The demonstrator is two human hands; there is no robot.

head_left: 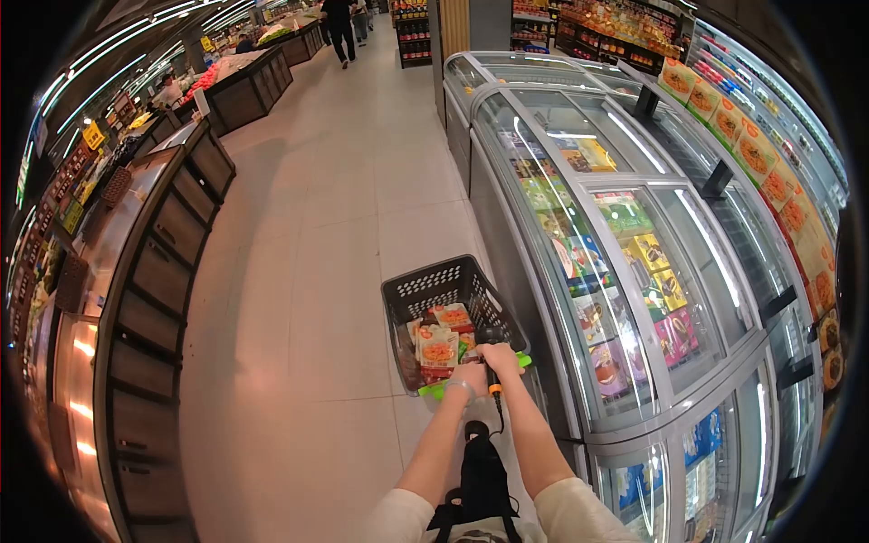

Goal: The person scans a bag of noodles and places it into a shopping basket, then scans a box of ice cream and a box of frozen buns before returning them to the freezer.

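Note:
A black basket (pixel 425 282) with perforated walls stands low in front of me, a green handle bar (pixel 432 392) along its near side. Inside lie several red and white food packets (pixel 438 351). At the near edge, my left hand (pixel 468 378) is closed, with a band on its wrist. Just right of it my right hand (pixel 499 358) is closed at the green bar. Between the two hands is a dark device with an orange ring (pixel 494 388) and a cable; what each set of fingers wraps is partly hidden.
Glass-topped freezers (pixel 579 181) with packaged food run close along the right side. A wooden counter (pixel 149 335) lines the left. The tiled aisle (pixel 308 226) stretches ahead, with a person in dark clothes (pixel 339 27) at its far end.

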